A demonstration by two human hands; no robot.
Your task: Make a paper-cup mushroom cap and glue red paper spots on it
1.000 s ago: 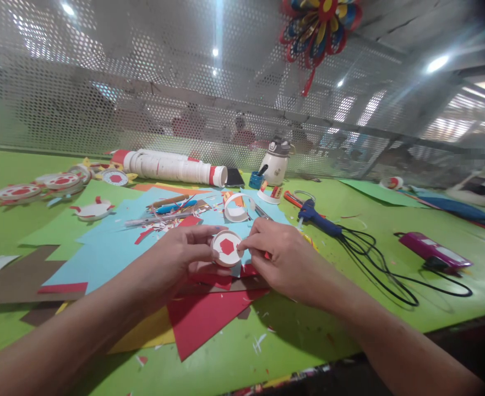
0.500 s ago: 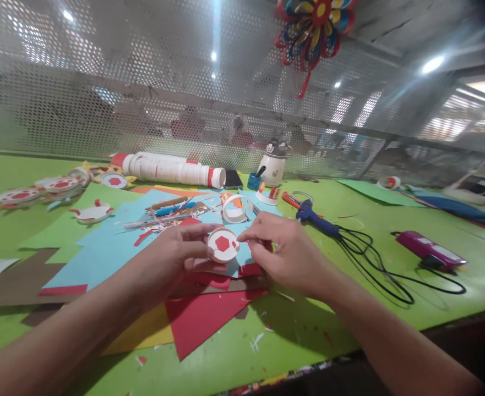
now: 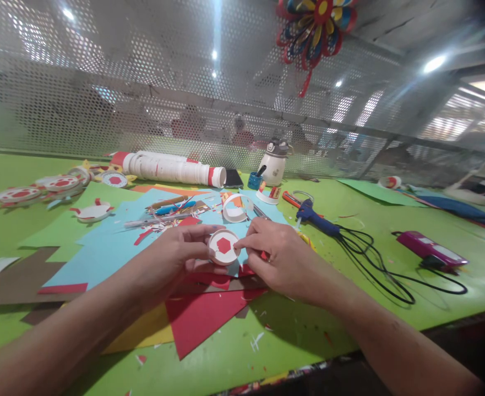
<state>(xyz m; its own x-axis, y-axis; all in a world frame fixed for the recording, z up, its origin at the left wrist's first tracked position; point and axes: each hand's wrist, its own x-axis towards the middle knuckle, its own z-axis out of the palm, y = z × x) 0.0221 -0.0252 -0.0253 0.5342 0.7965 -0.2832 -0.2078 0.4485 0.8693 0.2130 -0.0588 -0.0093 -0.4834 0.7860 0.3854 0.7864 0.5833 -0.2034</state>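
A shallow white paper disc (image 3: 223,258) with a raised rim has a red hexagon (image 3: 223,245) at its middle. My left hand (image 3: 180,250) grips the disc by its left edge, fingers closed round it. At the disc's right rim is my right hand (image 3: 273,250), index fingertip touching it and the other fingers curled. A small red bit shows among those curled fingers, too small to make out. Beneath both hands lie blue paper (image 3: 102,264), a red sheet (image 3: 205,319) and brown card.
Behind are a pen (image 3: 176,208), paper scraps, a stack of white cups (image 3: 172,169) and a bottle (image 3: 273,165). Finished-looking paper discs (image 3: 19,194) sit at left. A blue glue gun (image 3: 319,220) with black cable and a purple device (image 3: 430,250) lie at right.
The small red piece near the disc's right edge no longer shows on its face. My right hand has shifted slightly left, its fingertip now against the rim.
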